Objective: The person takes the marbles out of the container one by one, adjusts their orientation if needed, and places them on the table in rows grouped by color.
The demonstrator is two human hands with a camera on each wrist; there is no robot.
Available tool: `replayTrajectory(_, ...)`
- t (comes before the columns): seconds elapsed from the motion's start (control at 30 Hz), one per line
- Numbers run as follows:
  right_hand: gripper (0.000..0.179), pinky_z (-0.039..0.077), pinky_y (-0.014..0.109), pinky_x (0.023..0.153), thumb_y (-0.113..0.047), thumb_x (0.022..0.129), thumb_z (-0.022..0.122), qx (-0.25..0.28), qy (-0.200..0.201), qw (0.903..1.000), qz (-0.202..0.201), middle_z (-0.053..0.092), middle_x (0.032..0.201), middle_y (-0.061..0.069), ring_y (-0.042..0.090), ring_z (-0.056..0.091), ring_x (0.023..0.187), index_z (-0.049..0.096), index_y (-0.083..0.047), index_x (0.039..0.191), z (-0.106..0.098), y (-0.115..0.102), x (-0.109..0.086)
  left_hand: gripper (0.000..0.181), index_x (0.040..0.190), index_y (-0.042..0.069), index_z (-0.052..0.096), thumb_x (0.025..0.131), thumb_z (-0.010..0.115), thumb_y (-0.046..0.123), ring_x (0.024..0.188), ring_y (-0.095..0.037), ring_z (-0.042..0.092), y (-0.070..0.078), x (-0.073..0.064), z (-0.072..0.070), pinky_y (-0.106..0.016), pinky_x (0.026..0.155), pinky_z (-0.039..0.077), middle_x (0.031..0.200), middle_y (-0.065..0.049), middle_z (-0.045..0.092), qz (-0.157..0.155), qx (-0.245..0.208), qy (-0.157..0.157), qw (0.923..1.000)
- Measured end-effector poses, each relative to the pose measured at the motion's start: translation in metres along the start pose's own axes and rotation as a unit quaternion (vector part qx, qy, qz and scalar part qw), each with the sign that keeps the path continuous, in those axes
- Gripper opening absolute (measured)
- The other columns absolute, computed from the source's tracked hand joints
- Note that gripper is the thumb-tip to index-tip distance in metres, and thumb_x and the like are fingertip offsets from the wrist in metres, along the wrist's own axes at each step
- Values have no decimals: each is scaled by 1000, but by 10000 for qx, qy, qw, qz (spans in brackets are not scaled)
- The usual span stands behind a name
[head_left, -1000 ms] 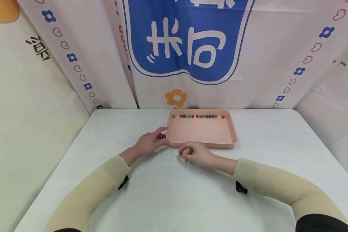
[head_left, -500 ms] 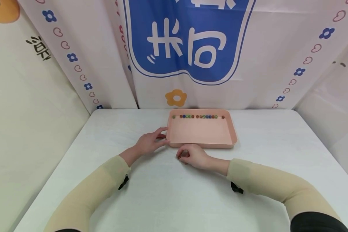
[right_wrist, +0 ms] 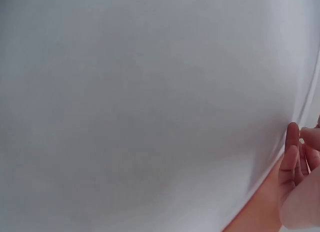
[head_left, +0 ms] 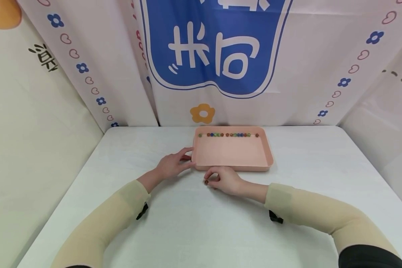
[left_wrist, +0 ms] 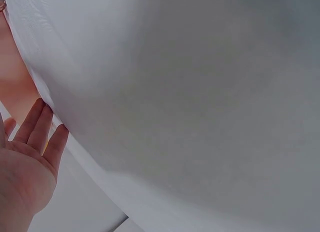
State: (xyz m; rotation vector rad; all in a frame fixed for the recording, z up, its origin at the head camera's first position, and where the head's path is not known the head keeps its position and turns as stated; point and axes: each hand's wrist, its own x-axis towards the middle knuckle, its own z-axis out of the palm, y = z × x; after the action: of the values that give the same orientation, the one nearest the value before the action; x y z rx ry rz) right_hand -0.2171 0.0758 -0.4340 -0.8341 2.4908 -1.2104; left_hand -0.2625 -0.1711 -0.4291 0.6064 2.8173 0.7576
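Observation:
In the head view, a shallow pink tray [head_left: 234, 152] sits at the back of the table, with a row of coloured marbles [head_left: 238, 135] along its far side. My left hand [head_left: 171, 165] touches the tray's left edge near the front corner, its fingers extended; the left wrist view also shows these fingers [left_wrist: 57, 142] stretched out. My right hand [head_left: 226, 181] is just in front of the tray's near wall, holding a dark brown marble [head_left: 206, 182] at the tips of thumb and index finger, low over the table. The right wrist view does not clearly show that marble.
A white cloth covers the table [head_left: 194, 230]. Behind the tray hangs a printed curtain [head_left: 174, 108] with a blue emblem, and pale sheets [head_left: 37, 149] stand at the sides. Several marbles touch one another; wider gaps separate the ones at both ends of the row.
My right hand has come slightly down and toward me with the brown marble, from beside the tray's front wall. The left hand stays at the tray, and the row of marbles looks unchanged.

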Motion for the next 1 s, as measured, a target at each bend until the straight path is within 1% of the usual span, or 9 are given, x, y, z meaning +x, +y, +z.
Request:
replayTrajectory(0.13, 18, 49, 25, 61, -7, 88, 71, -123, 41, 9998, 180, 68, 106, -2, 7, 60, 64, 70, -13, 104, -7, -4, -6, 66, 150, 21, 33, 96, 56, 50, 120, -29, 56, 0, -1, -1, -52, 98, 40, 130, -8, 62, -8, 11, -16, 10000)
replayTrajectory(0.27, 19, 49, 27, 61, -7, 88, 72, -83, 59, 9997, 218, 66, 105, -1, 9, 60, 67, 70, -12, 106, -16, -7, -11, 68, 150, 21, 33, 95, 56, 52, 120, -29, 56, 0, 0, -1, -52, 99, 39, 131, -8, 61, -73, -15, -39, 10000)
replayTrajectory(0.47, 20, 49, 28, 68, -10, 90, 71, -25, -2, 10000, -1, 67, 107, 2, 11, 61, 78, 69, -7, 110, -31, -7, -13, 70, 151, 22, 32, 94, 55, 55, 121, -29, 55, 1, 1, -2, -52, 99, 39, 132, -8, 60, -173, -14, -78, 9998)
replayTrajectory(0.6, 21, 50, 29, 69, -11, 90, 71, -35, 36, 9999, -152, 67, 105, 3, 13, 61, 82, 68, -7, 110, -43, -7, -11, 69, 151, 22, 32, 94, 55, 54, 122, -30, 54, 1, 0, -2, -52, 100, 38, 132, -8, 60, -179, -6, -78, 9998)
replayTrajectory(0.8, 22, 51, 30, 70, -10, 89, 72, -276, 396, 9981, -391, 67, 107, 1, 15, 61, 87, 68, -6, 111, -65, -11, -3, 70, 151, 23, 32, 94, 56, 55, 122, -29, 54, 1, 0, 0, -52, 101, 38, 132, -7, 60, -229, -39, -78, 9997)
replayTrajectory(0.9, 22, 51, 31, 70, -10, 89, 72, -437, 657, 9950, -604, 68, 107, 4, 15, 62, 87, 68, -6, 110, -77, -12, 2, 69, 151, 23, 32, 94, 56, 53, 122, -29, 55, 1, 1, 0, -51, 101, 38, 131, -7, 61, -221, -46, -62, 9997)
replayTrajectory(1.0, 19, 52, 32, 71, -11, 90, 71, -568, 870, 9922, -694, 68, 108, 7, 16, 63, 87, 69, -6, 109, -89, -13, 8, 68, 151, 23, 32, 94, 56, 53, 121, -29, 55, 1, 1, 1, -51, 101, 38, 131, -7, 61, -216, -30, -54, 9997)
